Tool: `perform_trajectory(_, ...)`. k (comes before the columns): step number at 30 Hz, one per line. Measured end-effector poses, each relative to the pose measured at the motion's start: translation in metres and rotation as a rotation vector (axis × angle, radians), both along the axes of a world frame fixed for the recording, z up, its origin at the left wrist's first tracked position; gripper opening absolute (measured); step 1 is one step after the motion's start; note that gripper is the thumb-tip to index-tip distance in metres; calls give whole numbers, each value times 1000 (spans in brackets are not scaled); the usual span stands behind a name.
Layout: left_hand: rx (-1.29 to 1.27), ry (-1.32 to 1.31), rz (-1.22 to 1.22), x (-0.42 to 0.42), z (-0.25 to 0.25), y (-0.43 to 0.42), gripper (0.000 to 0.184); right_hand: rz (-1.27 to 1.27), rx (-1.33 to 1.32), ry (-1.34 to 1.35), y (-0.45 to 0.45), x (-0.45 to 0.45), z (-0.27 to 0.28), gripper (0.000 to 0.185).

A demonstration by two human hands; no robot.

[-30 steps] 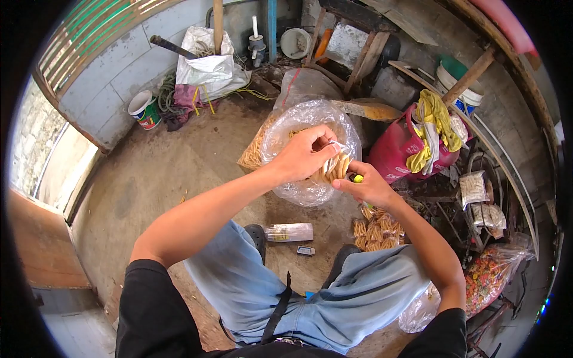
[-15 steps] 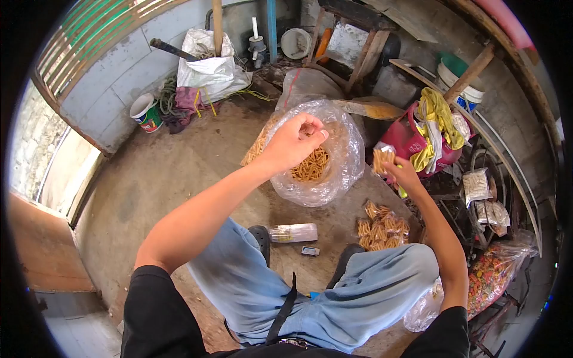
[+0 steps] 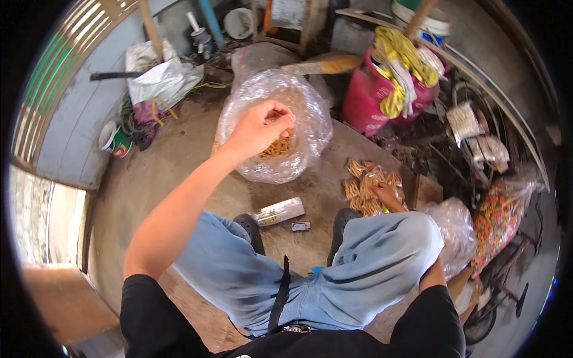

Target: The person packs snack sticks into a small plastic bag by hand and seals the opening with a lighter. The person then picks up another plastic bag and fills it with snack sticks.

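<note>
Slender golden-brown sticks inside crinkled clear bag, my left hand above, fingers curled together, right hand on glossy packets, its grip I cannot tell

Left hand: held forward, back uppermost, fingers curled toward the thumb; contact between tips indistinct. Left wrist: nearly straight, directly behind that hand. Left forearm: bare, slanting back and outward from it. Right hand: well apart, rightward of the left and nearer the body; grip unclear. Right arm: behind its hand, partly hidden by the right knee.
</note>
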State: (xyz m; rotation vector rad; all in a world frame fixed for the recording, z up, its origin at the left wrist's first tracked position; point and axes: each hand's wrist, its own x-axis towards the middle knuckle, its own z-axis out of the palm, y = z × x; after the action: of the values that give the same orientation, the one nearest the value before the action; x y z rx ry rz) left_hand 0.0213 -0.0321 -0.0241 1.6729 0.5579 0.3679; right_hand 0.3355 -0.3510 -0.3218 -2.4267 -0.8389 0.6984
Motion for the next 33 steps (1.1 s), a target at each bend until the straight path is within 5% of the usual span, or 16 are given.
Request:
perform_trajectory(6, 13, 116, -68, 50, -8, -14, 17, -331, 83, 64, -25, -17, -9, 42)
perform_trajectory(18, -9, 193, -139, 100, -24, -28, 20, -389, -187, -124, -45, 2, -30, 42)
perform_trajectory(22, -10, 166, -120, 97, -25, -20, 22, -258, -137, 79, -32, 33, -2, 34)
perform_trajectory(27, 4, 146, -80, 79, -19, -9, 23, 196, -123, -44, 43, 55, 97, 30)
perform_trajectory(33, 37, 95, -15, 45, -5, -1, 21, 638, 99, -285, 151, 37, 137, 25)
